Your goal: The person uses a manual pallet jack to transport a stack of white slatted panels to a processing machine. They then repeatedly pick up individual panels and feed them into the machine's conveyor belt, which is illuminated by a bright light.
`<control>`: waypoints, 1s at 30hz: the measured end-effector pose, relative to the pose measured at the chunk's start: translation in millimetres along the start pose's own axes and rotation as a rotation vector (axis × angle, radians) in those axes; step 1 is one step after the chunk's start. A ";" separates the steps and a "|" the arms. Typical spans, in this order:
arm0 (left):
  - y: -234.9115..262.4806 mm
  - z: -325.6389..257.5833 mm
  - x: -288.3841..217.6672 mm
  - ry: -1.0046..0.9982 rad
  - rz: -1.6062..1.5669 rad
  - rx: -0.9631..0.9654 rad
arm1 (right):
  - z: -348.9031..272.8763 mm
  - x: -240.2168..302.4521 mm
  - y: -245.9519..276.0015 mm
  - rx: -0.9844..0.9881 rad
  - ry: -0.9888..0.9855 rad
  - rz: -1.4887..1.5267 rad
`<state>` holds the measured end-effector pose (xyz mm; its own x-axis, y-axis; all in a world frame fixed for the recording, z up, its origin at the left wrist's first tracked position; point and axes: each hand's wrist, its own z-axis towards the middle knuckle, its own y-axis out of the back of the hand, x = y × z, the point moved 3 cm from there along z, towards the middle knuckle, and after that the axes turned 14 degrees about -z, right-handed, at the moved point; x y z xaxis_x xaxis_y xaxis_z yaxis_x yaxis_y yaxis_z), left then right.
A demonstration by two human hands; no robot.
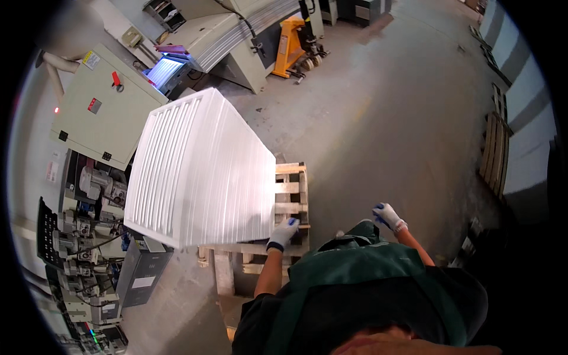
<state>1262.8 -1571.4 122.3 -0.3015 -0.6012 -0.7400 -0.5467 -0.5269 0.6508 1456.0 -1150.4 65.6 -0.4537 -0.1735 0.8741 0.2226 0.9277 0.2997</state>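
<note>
White panel stack (228,171) sits on wooden pallet (288,208), L of us. Our L hand (283,234) is by its near R corner; can't tell if gripping. Our R hand (387,216), loosely open, is out over flr (361,148).

A tall stack of white, ridged rectangular panels (228,171) stands on a pale slatted wooden pallet (288,207). The white-and-blue-gloved left hand (283,234) is at the stack's near right edge, contact unclear; the similarly gloved right hand (387,216) is well apart, farther right. An orange metal pallet truck (288,44) stands far off, and a beige metal cabinet (106,112) left.
</note>
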 end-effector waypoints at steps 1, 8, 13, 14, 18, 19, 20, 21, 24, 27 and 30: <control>-7.7 47.9 -45.3 0.277 -0.179 0.102 | 7.7 -6.0 20.3 -0.005 -0.136 0.097; 31.3 251.4 -112.9 0.214 -0.128 -0.029 | 165.5 -36.5 118.5 0.139 -0.198 0.017; 41.1 317.8 -47.5 0.395 -0.132 -0.152 | 355.3 78.2 176.0 0.291 -0.111 -0.427; 48.2 304.3 -50.7 0.575 -0.250 -0.268 | 389.4 128.5 173.5 0.302 -0.220 -0.310; 59.7 335.9 -67.3 0.791 -0.370 -0.244 | 547.9 277.0 179.2 0.264 0.037 -0.059; 67.6 342.1 -89.5 0.784 -0.271 -0.232 | 583.7 318.5 170.9 0.357 0.114 -0.011; 76.7 348.3 -104.8 0.780 -0.165 -0.226 | 612.4 371.1 152.9 0.388 0.146 -0.032; 49.2 334.1 -54.2 0.502 0.034 -0.072 | 624.2 439.9 120.9 0.436 0.226 -0.101; 23.4 378.6 12.5 0.646 -0.228 -0.285 | 713.5 543.0 83.3 0.446 0.396 -0.109; 33.7 416.4 28.0 0.752 -0.261 -0.282 | 733.9 682.4 13.5 0.649 0.649 -0.223; 101.7 513.5 51.3 0.665 -0.226 -0.297 | 801.2 776.0 -16.3 0.561 0.843 -0.247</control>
<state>790.7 -1347.3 63.3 0.3781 -0.6450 -0.6641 -0.2779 -0.7633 0.5832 409.0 -1035.4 432.7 0.3656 -0.3539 0.8609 -0.3253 0.8180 0.4744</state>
